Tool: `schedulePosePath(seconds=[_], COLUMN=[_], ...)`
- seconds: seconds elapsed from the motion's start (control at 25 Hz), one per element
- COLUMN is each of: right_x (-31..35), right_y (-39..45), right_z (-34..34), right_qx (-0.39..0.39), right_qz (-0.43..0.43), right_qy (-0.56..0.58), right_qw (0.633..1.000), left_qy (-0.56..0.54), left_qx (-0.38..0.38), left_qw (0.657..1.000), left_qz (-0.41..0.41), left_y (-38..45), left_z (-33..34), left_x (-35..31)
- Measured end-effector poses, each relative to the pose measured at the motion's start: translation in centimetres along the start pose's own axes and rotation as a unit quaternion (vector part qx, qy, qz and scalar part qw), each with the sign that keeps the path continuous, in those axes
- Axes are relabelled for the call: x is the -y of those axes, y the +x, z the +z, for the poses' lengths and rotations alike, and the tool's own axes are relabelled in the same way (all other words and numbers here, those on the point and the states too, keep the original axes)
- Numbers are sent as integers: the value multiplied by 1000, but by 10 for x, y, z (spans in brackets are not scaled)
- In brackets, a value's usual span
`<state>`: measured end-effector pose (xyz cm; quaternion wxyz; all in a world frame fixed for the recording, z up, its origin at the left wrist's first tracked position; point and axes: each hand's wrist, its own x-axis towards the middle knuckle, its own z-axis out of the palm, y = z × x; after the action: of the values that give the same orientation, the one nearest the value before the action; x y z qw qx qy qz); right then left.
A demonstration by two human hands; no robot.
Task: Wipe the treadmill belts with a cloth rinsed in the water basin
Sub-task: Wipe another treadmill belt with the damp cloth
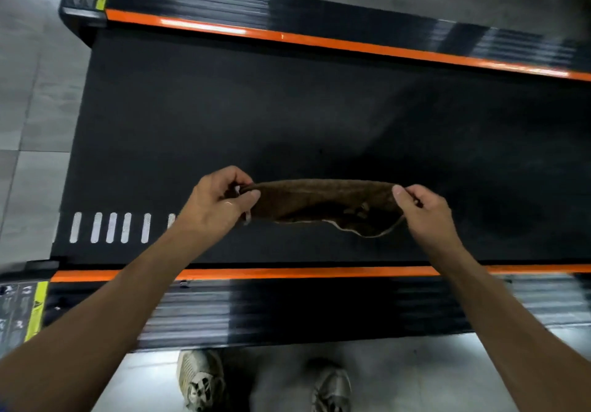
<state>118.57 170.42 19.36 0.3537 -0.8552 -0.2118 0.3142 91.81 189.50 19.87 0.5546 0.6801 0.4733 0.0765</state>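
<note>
A brown cloth (pixel 323 202) is stretched out between both hands, above the black treadmill belt (pixel 240 117). My left hand (pixel 220 202) pinches its left end with curled fingers. My right hand (pixel 425 210) pinches its right end between thumb and fingers. The cloth sags a little at its lower right edge, where a pale hem shows. The water basin is not in view.
Orange-trimmed black side rails run along the far side (pixel 319 40) and the near side (pixel 287 303) of the belt. White dashes (pixel 110 227) mark the belt at the left. Grey floor tiles (pixel 28 107) lie to the left. My two shoes (pixel 201 378) stand below the near rail.
</note>
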Motion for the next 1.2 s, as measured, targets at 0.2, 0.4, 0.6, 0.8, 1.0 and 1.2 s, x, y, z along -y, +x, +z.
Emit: schedulePosePath(seconds=[0.2, 0.4, 0.6, 0.8, 1.0, 1.2], right_x=[-65, -93, -112, -110, -58, -21], right_y=[29, 66, 85, 83, 73, 27], right_z=[51, 78, 110, 105, 71, 94], right_qx=[-105, -141, -79, -62, -152, 58], right_qz=[-47, -105, -135, -24, -78, -177], right_qy=[-4, -3, -80, 215, 397, 212], right_qw=[993, 985, 984, 974, 902, 960], left_qy=[-38, -63, -78, -101, -328, -435], left_qx=[-20, -39, -64, -48, -20, 73], left_qw=[999, 996, 995, 994, 944, 896], left_qz=[24, 48, 15, 15, -16, -51], left_y=[42, 79, 98, 96, 73, 51], left_z=[58, 101, 129, 115, 132, 148], left_x=[27, 44, 72, 62, 35, 21])
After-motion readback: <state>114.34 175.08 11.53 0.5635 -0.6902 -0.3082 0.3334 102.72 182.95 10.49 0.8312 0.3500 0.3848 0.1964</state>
